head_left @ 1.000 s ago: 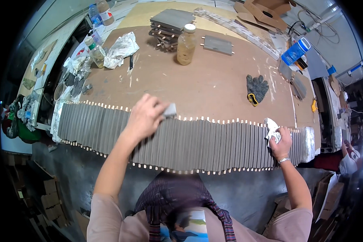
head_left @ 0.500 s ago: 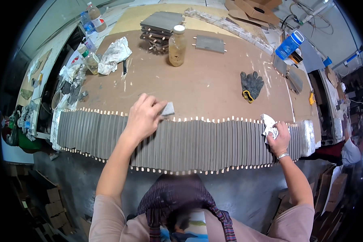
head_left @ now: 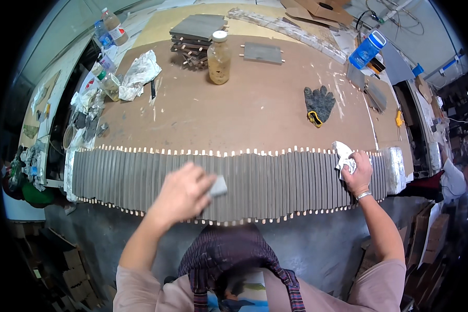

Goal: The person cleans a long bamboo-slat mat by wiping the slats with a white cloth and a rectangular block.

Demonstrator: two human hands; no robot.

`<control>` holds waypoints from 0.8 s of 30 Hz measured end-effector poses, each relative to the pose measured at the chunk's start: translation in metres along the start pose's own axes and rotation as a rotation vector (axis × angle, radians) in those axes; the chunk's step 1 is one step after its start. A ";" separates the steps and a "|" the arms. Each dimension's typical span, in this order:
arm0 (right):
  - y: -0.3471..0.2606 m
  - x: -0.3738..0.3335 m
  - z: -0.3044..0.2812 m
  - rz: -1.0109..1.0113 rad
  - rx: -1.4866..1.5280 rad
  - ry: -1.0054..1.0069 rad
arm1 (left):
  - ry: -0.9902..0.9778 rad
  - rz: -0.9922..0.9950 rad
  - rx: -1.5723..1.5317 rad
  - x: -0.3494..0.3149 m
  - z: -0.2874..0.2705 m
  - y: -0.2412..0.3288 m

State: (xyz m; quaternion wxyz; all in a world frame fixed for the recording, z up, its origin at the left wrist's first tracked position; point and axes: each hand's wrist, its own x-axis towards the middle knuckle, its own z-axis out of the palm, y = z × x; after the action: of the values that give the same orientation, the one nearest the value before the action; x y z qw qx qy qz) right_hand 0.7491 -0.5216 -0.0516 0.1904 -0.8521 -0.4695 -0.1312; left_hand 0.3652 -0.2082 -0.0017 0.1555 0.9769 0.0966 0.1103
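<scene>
A long row of narrow grey slats (head_left: 265,184) with pale wooden pegs at both ends lies side by side along the table's near edge. My left hand (head_left: 182,193), slightly blurred, is closed on a small light-grey rectangular pad (head_left: 219,186) over the middle of the row. Whether the pad touches the slats is hard to tell. Toward the row's right end, my right hand (head_left: 360,176) grips a crumpled white cloth or paper (head_left: 343,155) and rests on the slats. A bracelet circles that wrist.
White-wrapped blocks (head_left: 395,170) flank the row. Beyond it on the brown tabletop (head_left: 192,117) are a dark glove (head_left: 320,104), a capped jar (head_left: 220,60), stacked grey panels (head_left: 195,36) and a single panel (head_left: 263,52). Crumpled paper (head_left: 140,73) and bottles stand left; a blue bottle (head_left: 367,49) is far right.
My left hand has come nearer to me with the grey pad, from the row's far edge to its middle. My right hand keeps nearly the same place, and the view has shifted slightly.
</scene>
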 end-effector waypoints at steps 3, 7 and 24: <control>-0.002 0.001 -0.001 0.003 -0.004 -0.004 | -0.100 -0.059 -0.104 -0.027 -0.007 0.022; -0.002 -0.001 0.000 0.013 0.010 -0.001 | 0.121 -0.107 -0.004 0.000 0.006 0.000; 0.001 0.000 0.006 0.011 0.009 0.037 | 0.296 -0.271 0.043 0.013 0.023 0.007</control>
State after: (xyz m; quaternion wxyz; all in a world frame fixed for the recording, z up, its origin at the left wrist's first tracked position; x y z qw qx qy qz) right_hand 0.7504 -0.5200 -0.0573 0.2035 -0.8512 -0.4620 -0.1439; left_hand 0.3847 -0.2186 -0.0178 0.1322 0.9311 0.2515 0.2288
